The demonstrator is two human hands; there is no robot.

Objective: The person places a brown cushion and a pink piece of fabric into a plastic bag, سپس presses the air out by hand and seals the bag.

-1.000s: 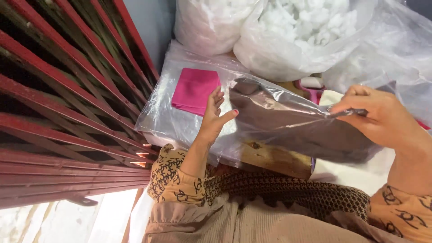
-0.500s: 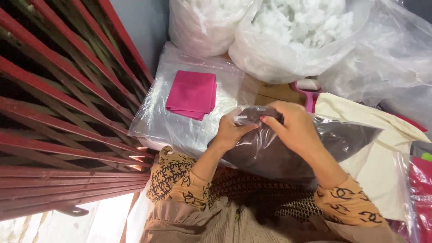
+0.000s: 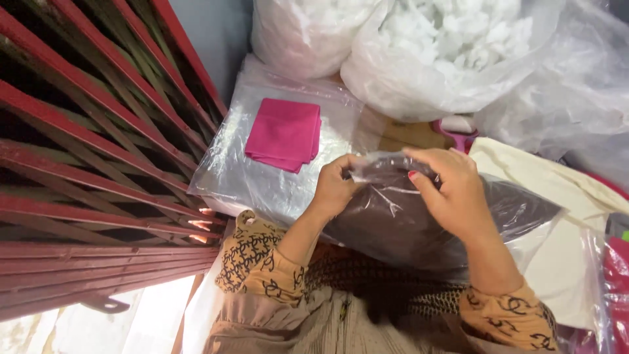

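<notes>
A clear plastic bag holding folded dark brown cloth [image 3: 393, 226] rests on my lap. My left hand [image 3: 335, 187] grips the bag's open end at its left corner. My right hand [image 3: 452, 190] pinches the same plastic edge from the right, fingers curled over it. The two hands are close together at the bag's mouth. A folded pink cloth [image 3: 285, 133] lies on a stack of clear plastic bags [image 3: 262, 183] just beyond my left hand.
A red metal folding gate [image 3: 85, 164] runs along the left. Two large clear sacks of white stuffing [image 3: 458, 46] stand at the back. Cream fabric [image 3: 557, 196] lies at the right, and a red packaged item [image 3: 616, 282] at the far right edge.
My right hand has come in from the far right to the bag's mouth. My left hand has closed on the bag's edge, and the bag now lies bunched between both hands.
</notes>
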